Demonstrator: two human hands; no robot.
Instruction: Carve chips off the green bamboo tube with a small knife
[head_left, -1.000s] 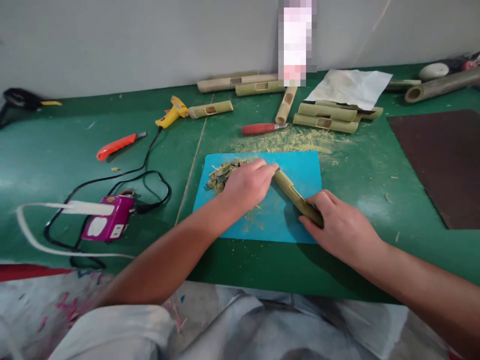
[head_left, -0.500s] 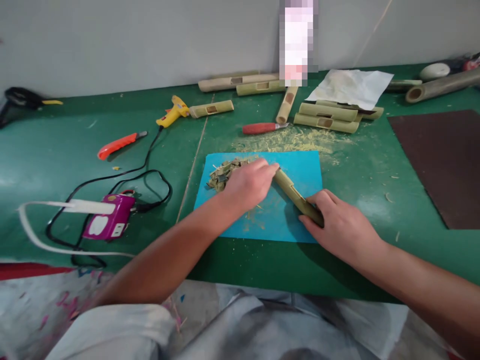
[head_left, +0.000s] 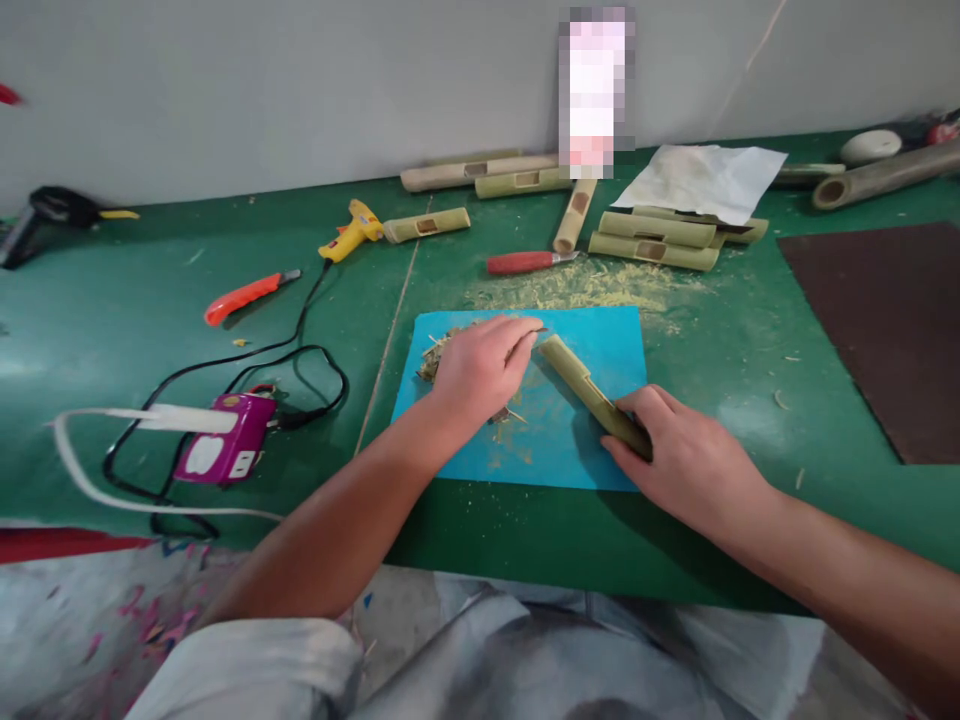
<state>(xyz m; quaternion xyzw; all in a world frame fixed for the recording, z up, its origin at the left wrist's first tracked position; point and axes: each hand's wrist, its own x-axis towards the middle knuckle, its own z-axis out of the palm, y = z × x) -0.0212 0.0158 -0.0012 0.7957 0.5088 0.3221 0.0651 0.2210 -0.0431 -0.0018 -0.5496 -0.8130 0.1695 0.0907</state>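
Right hand [head_left: 686, 455] wrapped round tube's [head_left: 589, 385] lower end, aslant over blue sheet [head_left: 619, 345], just right of centre. Left hand [head_left: 487, 365] seemingly pinching dark sliver [head_left: 542, 329], off tube's upper end. Risks: slack right grip, tube rolls; left wrist brushing chips [head_left: 430, 362], scatter.

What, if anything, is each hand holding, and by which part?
The right hand holds the notched bamboo tube by its near end. The left hand has something thin and dark at its fingers; whether gripped, I can't tell.
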